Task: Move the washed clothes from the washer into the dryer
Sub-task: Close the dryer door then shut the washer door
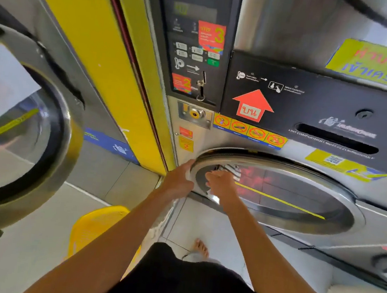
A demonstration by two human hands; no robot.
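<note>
The right hand point(219, 182) is closed in a fist on a striped cloth point(232, 171), which sticks out just above the knuckles against the round dryer door point(279, 192). The left hand point(179, 178) grips the left metal rim of this door, fingers wrapped over its edge. Far to the left, the washer door point(31, 142) stands open, well apart from both hands.

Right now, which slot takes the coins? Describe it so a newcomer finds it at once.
Start at the tall black control panel left of the big red arrow sticker. Low on its right side, beside the orange step 2 sticker, sits the coin slot: a thin vertical slit above a small key lock, unlike the wide horizontal lint compartment slot.
</note>
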